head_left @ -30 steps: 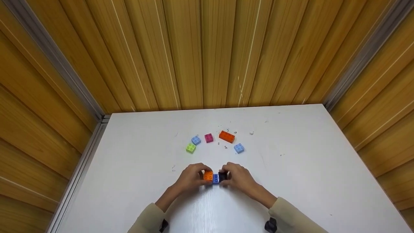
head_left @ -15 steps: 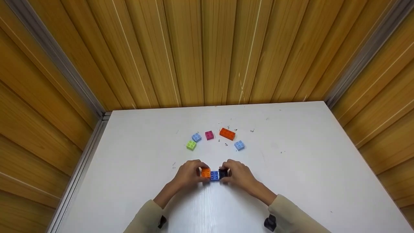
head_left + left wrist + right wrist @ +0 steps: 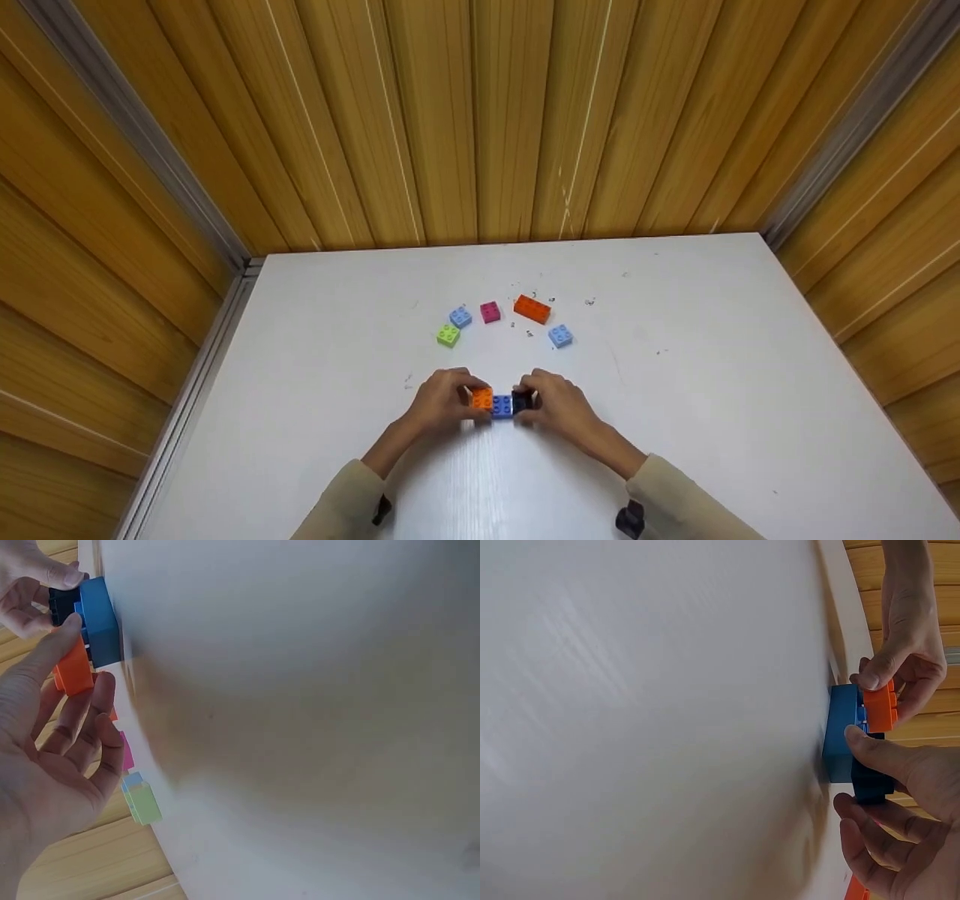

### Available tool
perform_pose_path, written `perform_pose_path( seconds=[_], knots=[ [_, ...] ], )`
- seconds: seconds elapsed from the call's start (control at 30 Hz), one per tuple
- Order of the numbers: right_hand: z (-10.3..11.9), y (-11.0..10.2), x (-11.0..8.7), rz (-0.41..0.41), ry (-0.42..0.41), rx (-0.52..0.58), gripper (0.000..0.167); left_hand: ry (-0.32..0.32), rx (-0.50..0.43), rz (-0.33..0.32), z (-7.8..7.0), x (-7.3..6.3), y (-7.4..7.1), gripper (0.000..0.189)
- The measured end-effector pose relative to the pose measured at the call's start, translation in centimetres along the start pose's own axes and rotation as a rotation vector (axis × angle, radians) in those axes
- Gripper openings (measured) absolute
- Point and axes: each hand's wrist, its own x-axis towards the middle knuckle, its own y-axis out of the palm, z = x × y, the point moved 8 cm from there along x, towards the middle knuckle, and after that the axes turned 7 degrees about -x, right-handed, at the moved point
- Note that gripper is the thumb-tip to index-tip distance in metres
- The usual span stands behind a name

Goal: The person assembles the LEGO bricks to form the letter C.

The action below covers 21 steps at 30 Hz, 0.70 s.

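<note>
My left hand [image 3: 437, 399] pinches an orange toy building brick [image 3: 481, 399] between thumb and fingers. Opposite it, my right hand [image 3: 564, 406] pinches a black brick [image 3: 521, 402] the same way. Between the two, a longer blue brick [image 3: 502, 406] shows a few studs. In the left wrist view the blue brick [image 3: 102, 624] stands on the table, with the orange brick [image 3: 74, 669] at one end of its studded top and sticking out past it. From the right wrist view, the black brick [image 3: 870, 778] overhangs the other end. Fingers partly cover both held bricks.
Loose bricks lie beyond my hands on the white table [image 3: 337, 337]: lime green [image 3: 448, 335], light blue [image 3: 460, 317], magenta [image 3: 490, 312], long red-orange [image 3: 532, 309] and another light blue [image 3: 560, 336]. Wood-patterned walls [image 3: 480, 127] enclose the back and sides.
The orange brick has shifted a little left from the black one, and more of the blue brick's studs show between them. Both hands keep their grip. The head view has moved slightly.
</note>
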Motion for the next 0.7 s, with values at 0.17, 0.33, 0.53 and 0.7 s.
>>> perform_pose_path(
  seconds=[0.17,0.33,0.53,0.7],
  knots=[
    [0.18,0.14,0.01,0.000,-0.012,-0.008,0.031,0.014,0.048,0.024,-0.05,0.04,-0.19,0.038],
    [0.16,0.17,-0.02,0.001,-0.022,-0.005,0.032,-0.028,0.069,0.027,0.41,-0.12,-0.16,0.037],
    [0.12,-0.02,-0.20,-0.013,-0.034,-0.019,0.032,-0.019,0.083,0.005,0.45,-0.15,0.08,0.038],
    [0.24,0.04,-0.10,-0.007,-0.042,-0.032,0.032,-0.034,0.084,0.005,0.50,-0.02,0.04,0.038]
  ],
)
